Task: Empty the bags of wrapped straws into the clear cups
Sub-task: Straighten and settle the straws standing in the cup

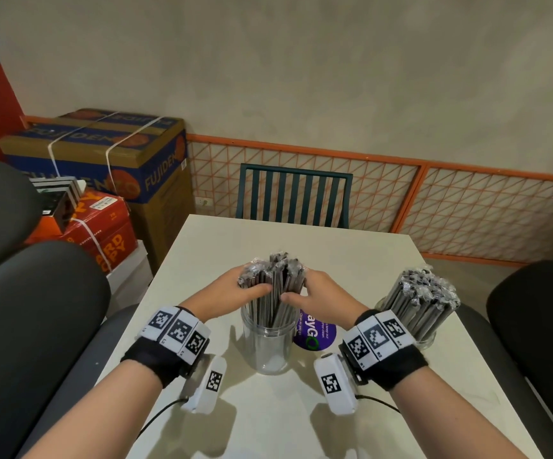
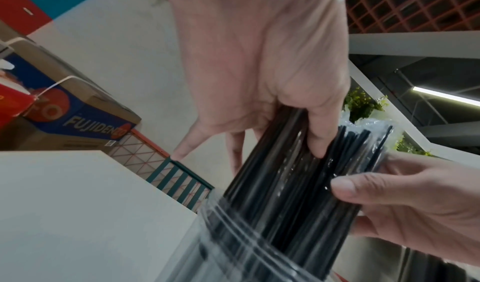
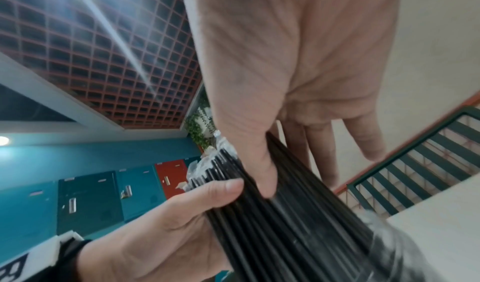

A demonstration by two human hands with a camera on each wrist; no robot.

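Black straws (image 1: 270,293) in clear, glinting wrappers fill a clear cup (image 1: 267,346) on the off-white table (image 1: 301,425). Behind it lies a purple sticker (image 1: 315,331); far off, a dark green chair (image 1: 293,193) and orange lattice (image 1: 467,207).

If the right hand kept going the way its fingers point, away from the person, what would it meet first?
Past the straws the right hand grips, only bare table shows, then probably the green chair; depth is unclear.

Black plastic straws in glossy clear film wrappers (image 1: 276,283), a smooth transparent plastic cup (image 1: 268,342), a matt off-white tabletop (image 1: 351,260)
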